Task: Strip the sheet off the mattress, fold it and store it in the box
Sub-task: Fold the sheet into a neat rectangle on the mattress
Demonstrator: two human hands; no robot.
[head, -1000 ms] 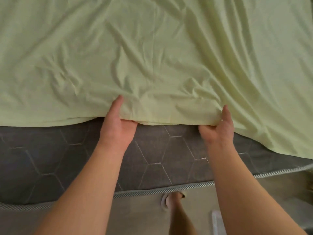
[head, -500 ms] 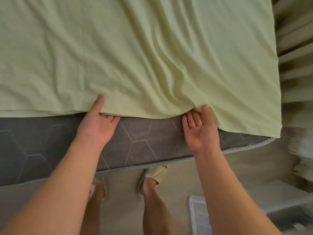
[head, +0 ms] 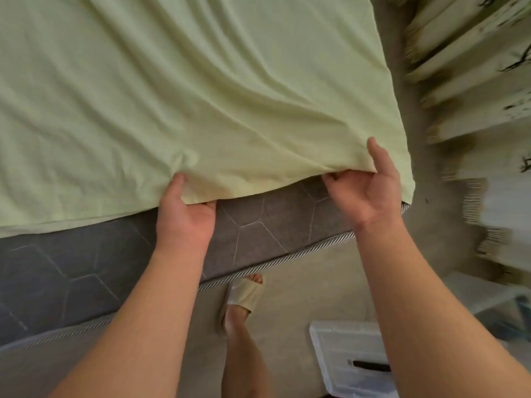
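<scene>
A pale green sheet (head: 186,90) covers most of the grey quilted mattress (head: 258,234), whose near strip lies bare. My left hand (head: 185,214) pinches the sheet's near hem, thumb on top and fingers tucked under it. Close to the sheet's near right corner, my right hand (head: 370,191) grips the hem with its thumb on top and curled fingers beneath, lifting the edge slightly. A white plastic box (head: 344,357) stands on the floor at the lower right, partly hidden by my right forearm.
My feet (head: 244,297) in beige slippers stand on the beige floor beside the mattress edge. Blurred pale curtains or shelving (head: 474,81) fill the right side past the mattress end.
Both hands have slid right along the hem toward the near right corner. The right hand went from open fingers under the edge to a grip that lifts it. The view swung right.
</scene>
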